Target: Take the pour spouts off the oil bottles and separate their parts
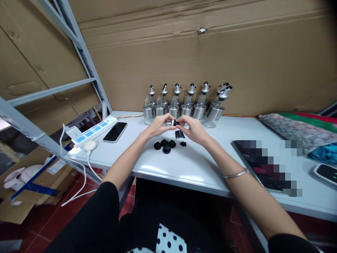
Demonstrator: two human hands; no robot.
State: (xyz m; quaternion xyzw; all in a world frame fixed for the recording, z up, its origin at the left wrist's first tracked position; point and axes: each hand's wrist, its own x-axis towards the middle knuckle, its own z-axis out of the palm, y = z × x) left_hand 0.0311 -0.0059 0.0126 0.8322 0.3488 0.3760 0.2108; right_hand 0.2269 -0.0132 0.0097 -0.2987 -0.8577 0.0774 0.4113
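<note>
My left hand [159, 125] pinches the silver end of a small pour spout [173, 122] above the white table. The fingers of my right hand [193, 128] are closed on its black end, though they partly hide that part. Just below my hands lie several thin black pieces [179, 134] in a row, with a few tiny black bits [183, 143] nearer to me. Several round black stoppers [166, 149] sit to the left of those. Behind my hands, steel-and-glass bottles [159, 111] stand in rows; those at the back carry silver spouts [177, 89] with black flip tips.
On the left are a phone [115, 132], a white power strip [96, 132] and a round white charger [91, 146]. A tablet [255, 165] lies on the right, near another device [326, 174] and a patterned bag [286, 128]. Cardboard [163, 52] backs the table [158, 165].
</note>
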